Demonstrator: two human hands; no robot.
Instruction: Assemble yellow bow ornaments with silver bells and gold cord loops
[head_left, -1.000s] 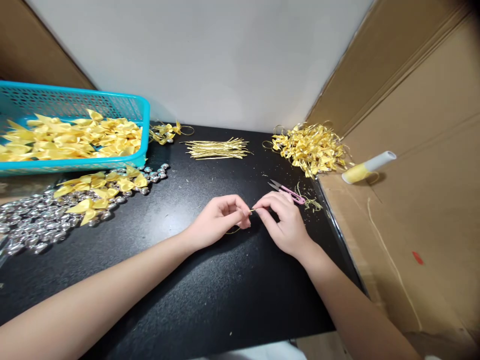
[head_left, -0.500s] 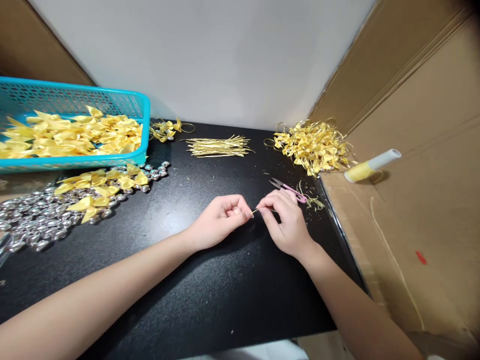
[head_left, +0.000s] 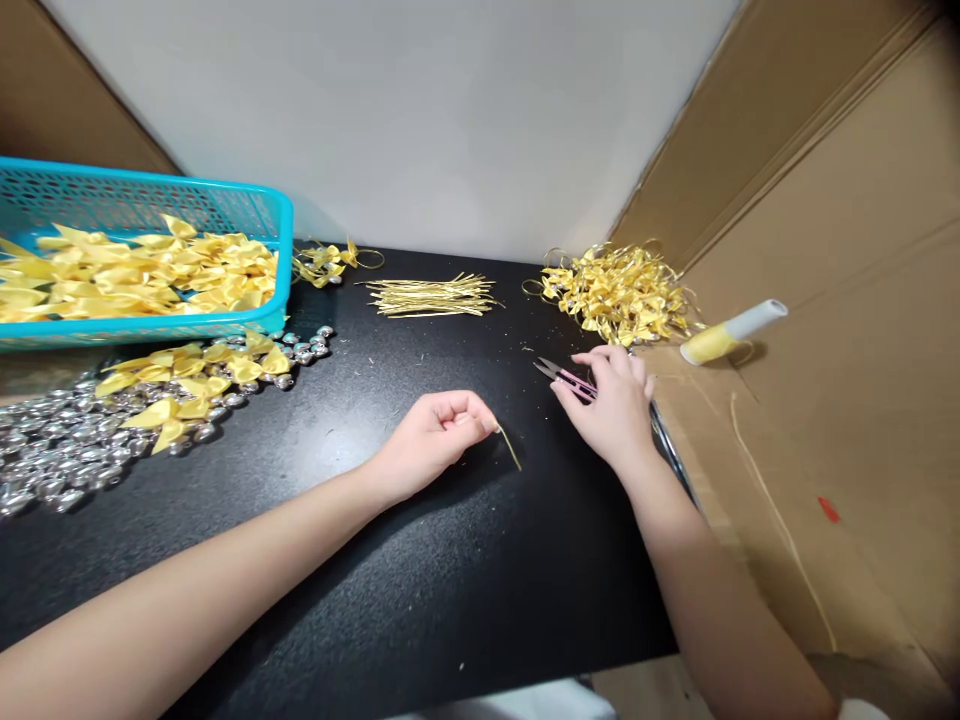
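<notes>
Head view: above the bench (head_left: 420, 600), the left hand (head_left: 439, 440) pinches a gold cord (head_left: 511, 449), its free end hanging down. The right hand (head_left: 615, 410), which held this cord half a second ago, is now at the pink scissors (head_left: 553, 371), thumb and fingers apart around the handle; whether they touch it, I cannot tell. Farther lies a cord bundle (head_left: 431, 296).

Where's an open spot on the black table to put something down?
Biggest: the black table between the forearms, with a few specks. Another: between the gold strands and the left hand. Crowded: the left, with silver beads, yellow bows and blue basket; the right, around the scissors and right hand.
</notes>
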